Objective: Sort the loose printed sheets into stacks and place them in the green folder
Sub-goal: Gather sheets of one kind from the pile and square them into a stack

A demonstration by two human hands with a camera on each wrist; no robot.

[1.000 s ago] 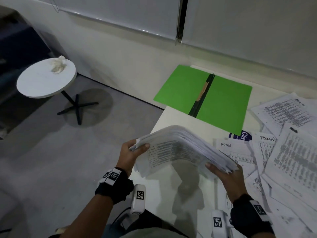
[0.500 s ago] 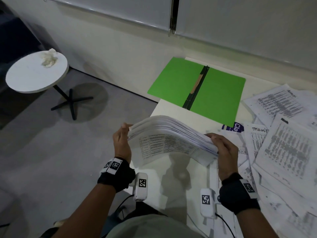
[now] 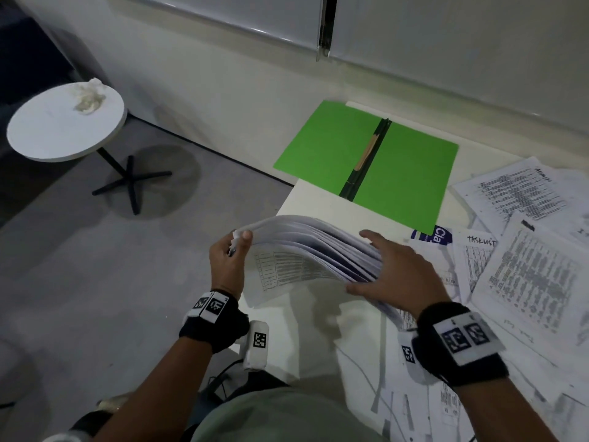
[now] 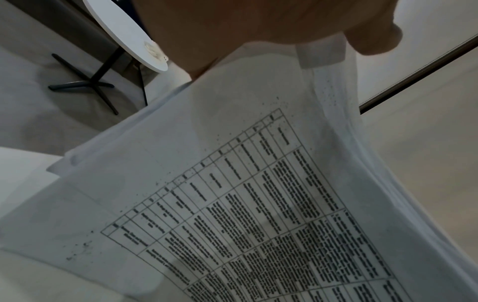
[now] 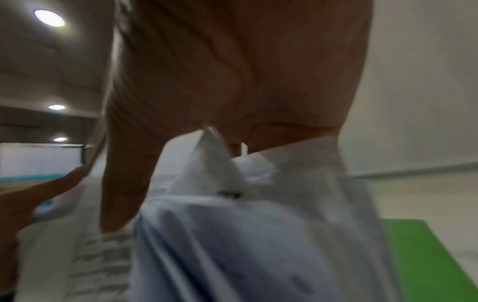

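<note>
Printed sheets (image 3: 306,247) arch in a thick stack above the worktop (image 3: 322,205), left hand (image 3: 228,263) pinching one end, right hand (image 3: 395,272) spread flat on the other; squaring looks underway; next comes carrying it to the open green folder (image 3: 404,173) just beyond.

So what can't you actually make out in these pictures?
- Printed text on the held stack of sheets: too small in the head view, smeared in the left wrist view.
- Right hand fingertips: right wrist view is motion-blurred.
- Left hand fingers: hidden under the stack.
- Green folder: its near corner covers a blue label.
</note>
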